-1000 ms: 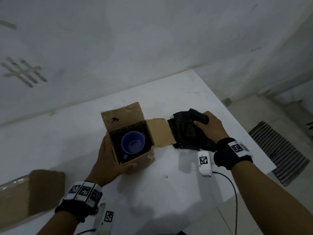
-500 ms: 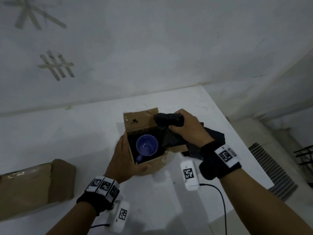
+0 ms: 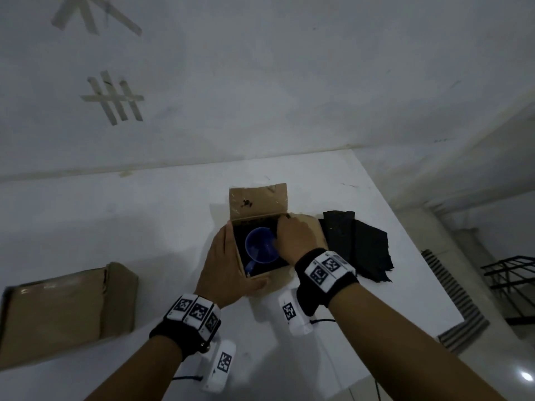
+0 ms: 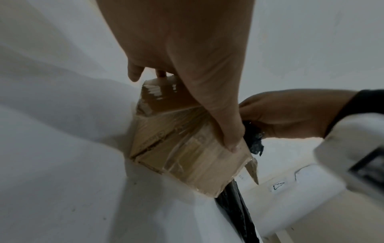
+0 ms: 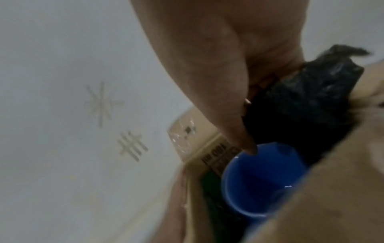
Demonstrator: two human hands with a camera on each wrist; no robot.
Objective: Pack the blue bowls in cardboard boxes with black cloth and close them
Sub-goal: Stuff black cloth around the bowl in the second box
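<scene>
A small open cardboard box stands on the white table, its back flap upright. Inside sits a blue bowl with a handle, dark lining around it. My left hand grips the box's left wall, thumb across the front; the left wrist view shows the same hold on the box. My right hand reaches into the box's right side, holding a wad of black cloth beside the bowl. Its thumb tip touches the bowl's rim. More black cloth lies right of the box.
A larger closed cardboard box lies at the left of the table. The table's right edge drops to a floor with a striped mat and a black metal rack. A white wall stands right behind the table.
My right hand lifted a piece of black cloth from the pile, carried it left and now pushes it down into the box. My left hand kept its hold on the box.
</scene>
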